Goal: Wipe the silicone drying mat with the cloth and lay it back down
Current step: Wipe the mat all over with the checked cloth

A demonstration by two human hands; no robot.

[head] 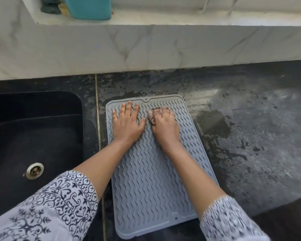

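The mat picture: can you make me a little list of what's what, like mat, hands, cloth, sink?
mat: grey silicone drying mat with wavy ridges, lying flat on the dark wet countertop
left hand: open, palm down, pressing the mat
right hand: closed on a small cloth, mostly hidden, at the mat's far end
sink: black, left of the mat, metal drain visible
sill: teal container

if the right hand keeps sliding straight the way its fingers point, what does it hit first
Probably the raised far rim of the silicone mat. The right hand, pressing the cloth, points at it; beyond lie wet counter and the tiled wall.
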